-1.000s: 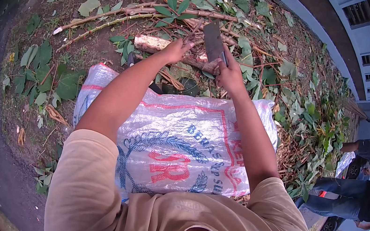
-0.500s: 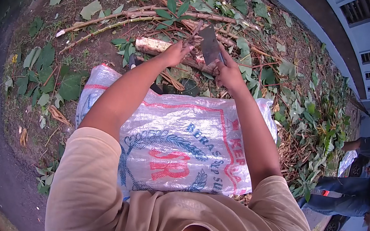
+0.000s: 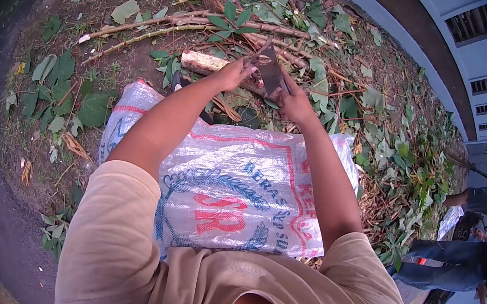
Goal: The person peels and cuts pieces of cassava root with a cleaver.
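My right hand (image 3: 293,102) is closed round the handle of a cleaver (image 3: 270,69) with a broad dark blade. My left hand (image 3: 233,75) is closed on a short piece of brown stem (image 3: 259,55), just left of the blade. The blade overlaps or touches the stem; which of the two I cannot tell. Beneath both hands lies a thick log (image 3: 200,62) with a pale, stripped left part. A white woven sack (image 3: 228,175) with red and blue print covers my lap.
Long cut branches (image 3: 149,25) lie beyond the log. Green leaves (image 3: 95,107) and chopped stems (image 3: 381,202) are scattered on the soil. A pale building (image 3: 481,58) stands at upper right. People in jeans (image 3: 453,256) are at the right edge.
The cleaver has moved slightly down and left, so its blade is now nearer my left hand. My right hand has shifted the same way. The view has shifted slightly.
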Demonstrator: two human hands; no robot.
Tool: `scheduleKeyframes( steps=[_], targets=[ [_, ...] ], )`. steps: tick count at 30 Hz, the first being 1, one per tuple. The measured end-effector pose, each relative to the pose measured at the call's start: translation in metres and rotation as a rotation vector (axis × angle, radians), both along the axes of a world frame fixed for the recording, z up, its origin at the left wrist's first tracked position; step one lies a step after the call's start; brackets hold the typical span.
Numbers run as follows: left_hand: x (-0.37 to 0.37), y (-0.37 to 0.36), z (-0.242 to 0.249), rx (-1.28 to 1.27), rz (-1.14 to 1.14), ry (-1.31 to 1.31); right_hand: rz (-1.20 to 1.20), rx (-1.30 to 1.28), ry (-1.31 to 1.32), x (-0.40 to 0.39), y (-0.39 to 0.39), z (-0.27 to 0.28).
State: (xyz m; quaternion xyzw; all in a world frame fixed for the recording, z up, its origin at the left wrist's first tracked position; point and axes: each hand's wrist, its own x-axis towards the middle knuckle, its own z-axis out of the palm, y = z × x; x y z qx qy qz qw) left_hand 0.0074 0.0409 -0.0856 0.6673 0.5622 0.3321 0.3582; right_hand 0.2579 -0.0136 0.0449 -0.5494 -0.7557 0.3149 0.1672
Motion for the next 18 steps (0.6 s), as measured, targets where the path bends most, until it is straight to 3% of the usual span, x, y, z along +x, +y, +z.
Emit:
scheduleKeyframes(
  steps=[2,3,6,8,9,11,13,16,17,18],
  targets=[
    [0.003,-0.003,0.007,0.035,-0.031,0.004,-0.215,-0.398,0.253,-0.007,-0.007,0.065],
    [0.005,-0.013,0.03,-0.11,-0.03,-0.083,-0.216,-0.391,0.249,-0.01,-0.005,0.087],
    [0.004,-0.01,0.028,-0.15,-0.048,-0.114,-0.223,0.24,0.35,-0.01,0.005,0.105],
    [0.005,-0.009,0.025,-0.154,-0.044,-0.122,-0.28,0.313,0.36,-0.02,-0.005,0.123],
    [0.004,-0.013,0.034,-0.15,-0.05,-0.126,-0.287,0.309,0.359,-0.024,-0.011,0.107],
    [0.004,-0.013,0.035,-0.14,-0.058,-0.102,-0.208,0.28,0.102,-0.026,-0.029,0.041],
    [0.007,-0.016,0.034,-0.098,-0.048,-0.071,-0.001,0.257,0.011,-0.006,-0.036,-0.037],
    [0.0,-0.017,0.036,-0.047,-0.076,-0.121,0.053,0.224,-0.038,0.005,-0.011,-0.04],
    [0.0,-0.02,0.038,-0.075,-0.063,-0.046,-0.142,-0.283,0.102,-0.008,-0.02,0.006],
    [0.003,-0.016,0.034,-0.099,-0.06,0.03,-0.159,-0.294,0.104,-0.003,-0.022,0.0]
  ],
)
